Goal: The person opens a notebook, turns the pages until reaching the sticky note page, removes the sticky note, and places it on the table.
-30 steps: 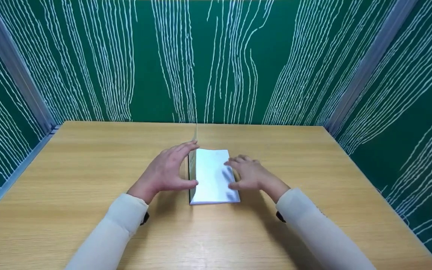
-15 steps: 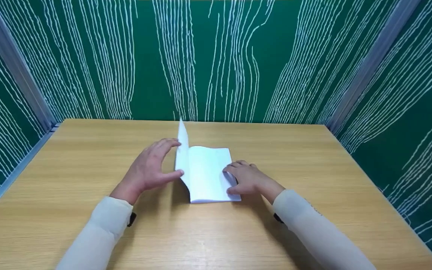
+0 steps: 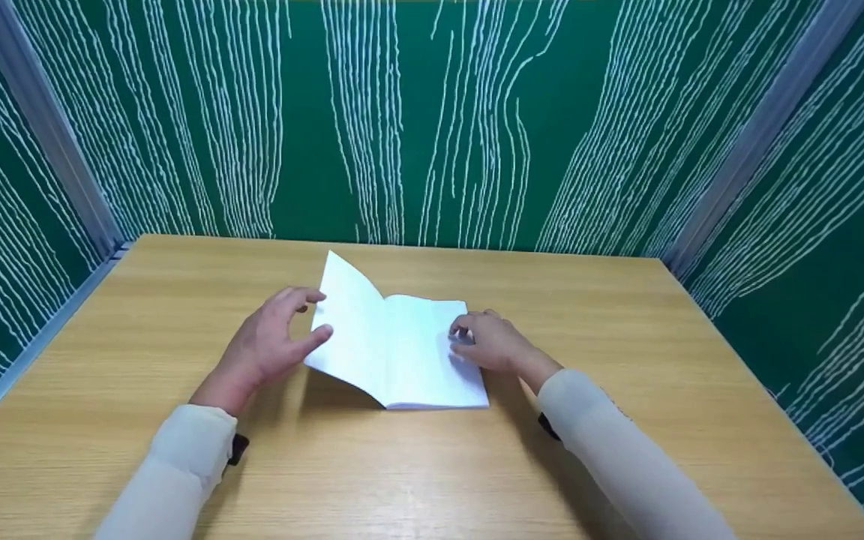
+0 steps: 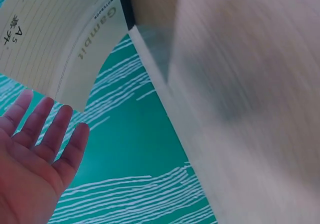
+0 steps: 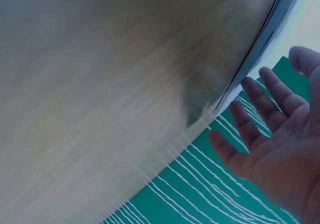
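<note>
A notebook (image 3: 421, 356) lies spread on the table, with blank white pages. Its front cover (image 3: 353, 334) slants up to the left, white on the inside. In the left wrist view the cream outer side of the cover (image 4: 62, 44) carries lines and the word "Gambit". My left hand (image 3: 263, 345) is at the cover's left edge, thumb over the white inner side; its other fingers (image 4: 60, 126) extend beneath the outer side, nearly straight. At the right edge of the pages is my right hand (image 3: 499, 345), fingers loosely bent; the right wrist view shows its fingers (image 5: 245, 124) spread beside the notebook's edge.
The wooden table (image 3: 417, 480) reaches back to a green wall (image 3: 312, 150) with white wavy lines. Grey metal posts (image 3: 754, 142) stand at the back corners. A dark band-like thing (image 3: 237, 448) shows at the left sleeve.
The notebook's cover has swung from upright over to the left, uncovering the white pages. My left hand has moved left with it. The right hand stays by the right edge, its fingers more bent now.
</note>
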Demonstrator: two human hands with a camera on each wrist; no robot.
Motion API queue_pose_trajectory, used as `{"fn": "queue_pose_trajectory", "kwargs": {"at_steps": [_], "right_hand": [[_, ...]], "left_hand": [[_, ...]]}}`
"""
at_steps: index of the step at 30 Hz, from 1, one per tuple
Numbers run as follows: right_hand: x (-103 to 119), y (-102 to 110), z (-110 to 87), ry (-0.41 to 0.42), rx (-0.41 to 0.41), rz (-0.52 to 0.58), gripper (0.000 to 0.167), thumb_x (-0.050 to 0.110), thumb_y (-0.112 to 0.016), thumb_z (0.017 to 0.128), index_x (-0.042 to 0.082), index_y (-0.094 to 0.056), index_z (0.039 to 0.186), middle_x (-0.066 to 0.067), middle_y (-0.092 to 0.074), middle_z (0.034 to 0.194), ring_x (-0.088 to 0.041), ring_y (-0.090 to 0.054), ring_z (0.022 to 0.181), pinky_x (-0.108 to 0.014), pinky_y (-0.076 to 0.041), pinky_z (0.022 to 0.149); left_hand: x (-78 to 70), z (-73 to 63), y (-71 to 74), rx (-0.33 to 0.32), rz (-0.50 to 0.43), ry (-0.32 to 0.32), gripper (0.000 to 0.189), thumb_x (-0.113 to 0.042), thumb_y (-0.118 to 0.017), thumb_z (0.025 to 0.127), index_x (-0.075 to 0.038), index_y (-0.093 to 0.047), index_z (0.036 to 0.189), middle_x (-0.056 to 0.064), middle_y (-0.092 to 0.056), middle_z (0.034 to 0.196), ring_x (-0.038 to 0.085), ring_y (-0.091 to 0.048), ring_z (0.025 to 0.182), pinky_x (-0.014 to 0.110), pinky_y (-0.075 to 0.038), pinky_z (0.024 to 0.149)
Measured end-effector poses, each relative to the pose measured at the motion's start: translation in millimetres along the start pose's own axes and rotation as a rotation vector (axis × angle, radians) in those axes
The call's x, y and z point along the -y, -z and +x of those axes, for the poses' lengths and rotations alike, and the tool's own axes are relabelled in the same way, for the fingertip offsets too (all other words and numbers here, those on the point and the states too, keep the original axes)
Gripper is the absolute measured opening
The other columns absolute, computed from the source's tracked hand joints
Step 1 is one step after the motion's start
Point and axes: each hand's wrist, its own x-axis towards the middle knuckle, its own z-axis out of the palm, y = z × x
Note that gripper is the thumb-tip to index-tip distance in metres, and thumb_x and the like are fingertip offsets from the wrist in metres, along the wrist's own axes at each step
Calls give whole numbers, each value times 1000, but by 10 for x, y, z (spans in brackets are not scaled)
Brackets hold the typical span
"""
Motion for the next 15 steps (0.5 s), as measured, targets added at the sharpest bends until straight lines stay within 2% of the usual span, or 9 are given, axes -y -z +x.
{"fn": "queue_pose_trajectory", "kwargs": {"at_steps": [4,10,15], "right_hand": [[-23,47,162,-15,-36,54,30,32,-62,92,21,-62,120,-2,-60,114,-23,-49,105,-41,-46,93],[-79,66,377,-57,-93,-44,37,37,-58,92,21,-60,126,-9,-51,132,-30,-41,120,-57,-34,105],[-108,46,489,-80,-103,-58,45,42,-61,90,23,-59,130,-10,-48,136,-31,-37,122,-57,-31,106]], "left_hand": [[41,-13,12,19,-20,42,62,-54,-62,86,-20,-49,136,4,-46,143,28,-48,128,55,-40,104],[76,-34,3,43,-35,82,59,-52,-61,87,-22,-49,137,3,-46,144,29,-47,130,56,-39,105],[111,-39,0,46,-38,121,59,-53,-61,87,-23,-48,136,3,-45,143,29,-47,129,56,-39,105]]}}
